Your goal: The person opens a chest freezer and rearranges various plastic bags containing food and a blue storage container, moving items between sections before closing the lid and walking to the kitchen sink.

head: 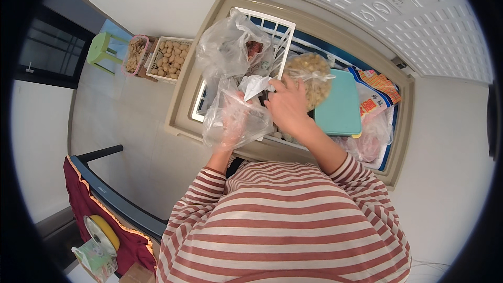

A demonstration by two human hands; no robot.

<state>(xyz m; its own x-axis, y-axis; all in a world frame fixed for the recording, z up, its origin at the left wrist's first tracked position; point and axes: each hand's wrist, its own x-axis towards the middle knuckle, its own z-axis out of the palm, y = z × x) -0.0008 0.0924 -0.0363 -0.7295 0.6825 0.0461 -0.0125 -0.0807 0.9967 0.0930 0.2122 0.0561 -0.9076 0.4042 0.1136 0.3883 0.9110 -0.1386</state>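
Note:
A chest freezer [235,149] stands before me with its lid raised. My left hand [235,114] is behind or inside a clear plastic bag [214,125] over the white wire basket [290,33], its fingertips near a white folded piece of plastic or paper [255,85]. My right hand [286,102] touches that white piece with its fingertips. Right of this hand lies a bag of pale yellowish pieces [314,65], beside a teal lidded box [338,104]. In the basket, another clear bag [220,47] lies near a dark red item [254,49].
The ribbed freezer lid [353,0] rises behind. A printed food bag [373,94] lies at the freezer's right end. On the floor at left are a basket of potato-like produce [169,59], a pink-rimmed container [135,55] and a green stool [100,49]. A cloth-covered table [94,188] stands lower left.

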